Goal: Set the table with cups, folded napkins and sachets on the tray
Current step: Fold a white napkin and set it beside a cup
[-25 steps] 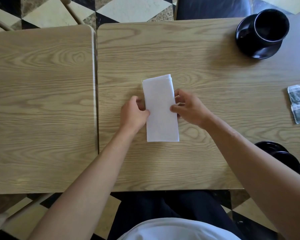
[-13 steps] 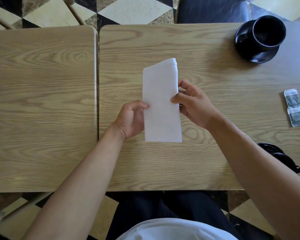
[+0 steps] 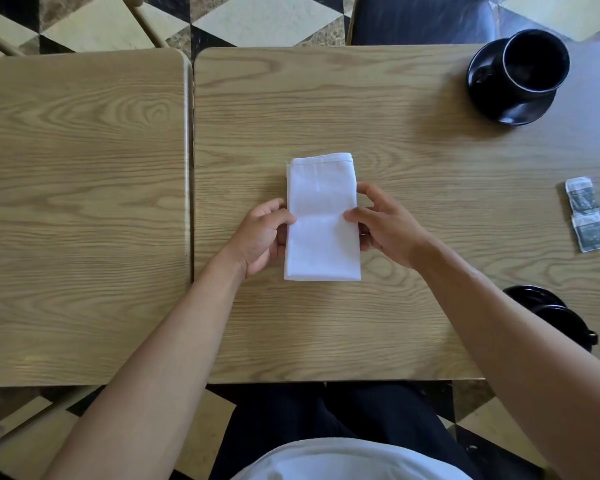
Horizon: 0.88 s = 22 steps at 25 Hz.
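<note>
A white folded napkin [image 3: 321, 216] lies lengthwise in the middle of the right-hand wooden table [image 3: 395, 140], with a faint crease across its middle. My left hand [image 3: 258, 235] pinches its left edge, thumb on top. My right hand [image 3: 387, 225] pinches its right edge at the same height. A black cup on a black saucer [image 3: 520, 76] stands at the far right corner. Two joined sachets [image 3: 586, 214] lie by the right edge. A second black cup and saucer [image 3: 551, 311] shows partly behind my right forearm.
A second wooden table [image 3: 80, 209] adjoins on the left, with a narrow gap between them. A dark padded chair [image 3: 416, 19] stands at the far side. Wooden chair legs [image 3: 146, 20] and a chequered floor show beyond the tables.
The napkin's far end had been lifted and stretched away from me half a second ago. It now lies flat on the table again, and both hands grip its edges at mid-length.
</note>
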Each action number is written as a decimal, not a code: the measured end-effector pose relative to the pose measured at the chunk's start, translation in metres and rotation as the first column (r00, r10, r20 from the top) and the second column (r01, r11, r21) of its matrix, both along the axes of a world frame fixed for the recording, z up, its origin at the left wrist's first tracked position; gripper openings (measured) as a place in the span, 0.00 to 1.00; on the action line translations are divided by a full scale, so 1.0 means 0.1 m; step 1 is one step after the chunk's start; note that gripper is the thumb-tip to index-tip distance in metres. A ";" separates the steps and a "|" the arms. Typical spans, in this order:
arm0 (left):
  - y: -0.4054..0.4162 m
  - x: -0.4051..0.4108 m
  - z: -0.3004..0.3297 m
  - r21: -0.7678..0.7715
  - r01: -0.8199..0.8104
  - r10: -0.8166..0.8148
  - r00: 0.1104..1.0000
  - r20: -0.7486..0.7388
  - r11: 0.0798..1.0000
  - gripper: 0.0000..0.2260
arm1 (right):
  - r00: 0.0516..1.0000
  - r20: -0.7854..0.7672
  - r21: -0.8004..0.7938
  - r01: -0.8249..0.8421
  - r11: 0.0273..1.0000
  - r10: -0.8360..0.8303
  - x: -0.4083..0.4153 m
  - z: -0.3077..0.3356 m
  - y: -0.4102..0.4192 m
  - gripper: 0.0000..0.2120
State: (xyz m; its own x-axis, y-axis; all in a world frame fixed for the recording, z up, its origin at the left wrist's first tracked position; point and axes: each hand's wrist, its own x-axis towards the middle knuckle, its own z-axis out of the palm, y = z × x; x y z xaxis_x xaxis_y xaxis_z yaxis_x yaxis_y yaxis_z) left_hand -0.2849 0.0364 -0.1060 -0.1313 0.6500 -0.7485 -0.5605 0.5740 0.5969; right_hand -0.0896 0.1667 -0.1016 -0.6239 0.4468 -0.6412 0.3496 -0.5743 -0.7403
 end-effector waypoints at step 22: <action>-0.04 0.11 0.05 0.038 0.035 -0.023 0.958 -0.285 0.999 0.05 | 1.000 -0.004 0.219 0.014 0.976 -0.014 0.19 -0.10 -0.23 0.15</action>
State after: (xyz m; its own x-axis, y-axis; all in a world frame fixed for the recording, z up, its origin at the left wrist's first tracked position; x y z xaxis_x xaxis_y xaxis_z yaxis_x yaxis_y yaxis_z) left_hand -0.2739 0.0328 -0.1005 -0.3157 0.6869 -0.6546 -0.3476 0.5582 0.7534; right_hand -0.0703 0.1437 -0.1118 -0.6181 0.5847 -0.5255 0.3406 -0.4033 -0.8493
